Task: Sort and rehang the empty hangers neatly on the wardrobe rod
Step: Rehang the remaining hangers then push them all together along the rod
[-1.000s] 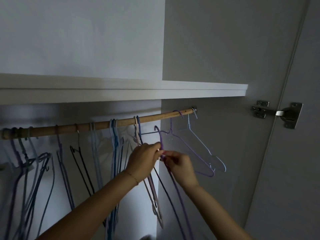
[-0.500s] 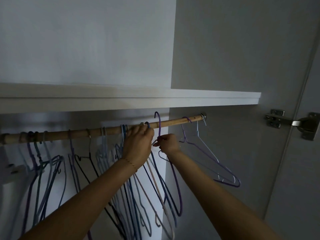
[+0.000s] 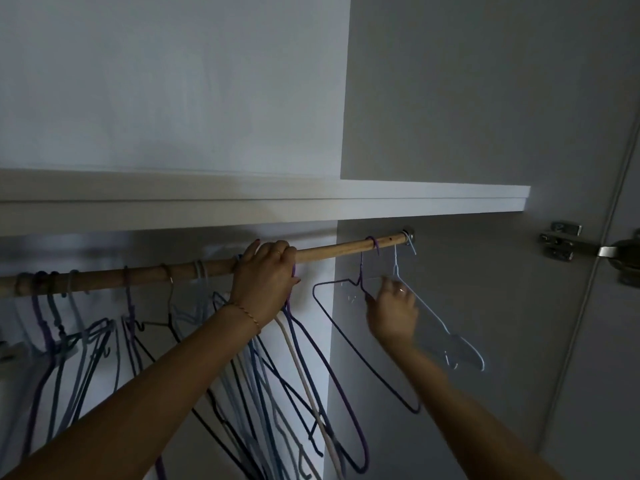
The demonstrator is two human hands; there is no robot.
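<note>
Overhead, a white shelf point(image 3: 415, 202) spans the wardrobe, and just under it the wooden rod point(image 3: 332, 251) runs from the left edge up to its bracket on the right wall. A metal door hinge point(image 3: 568, 242) sits further right. Both forearms reach up from the bottom of the view. The left hand point(image 3: 266, 282) is raised with its fingers point(image 3: 273, 249) curled over the rod, gripping it together with hanger hooks; a thin bracelet point(image 3: 247, 311) circles that wrist. Below this hand a dense bunch of hangers point(image 3: 277, 393) (blue, purple, cream, black) hangs tilted. More hangers point(image 3: 69, 334) crowd the rod's left part. The right hand point(image 3: 393, 310), blurred, is lifted palm away at the neck of a purple hanger point(image 3: 346, 341) hooked on the rod; whether its fingers pinch the wire I cannot tell. A pale blue hanger point(image 3: 446, 327) hangs just beside, nearest the bracket.
</note>
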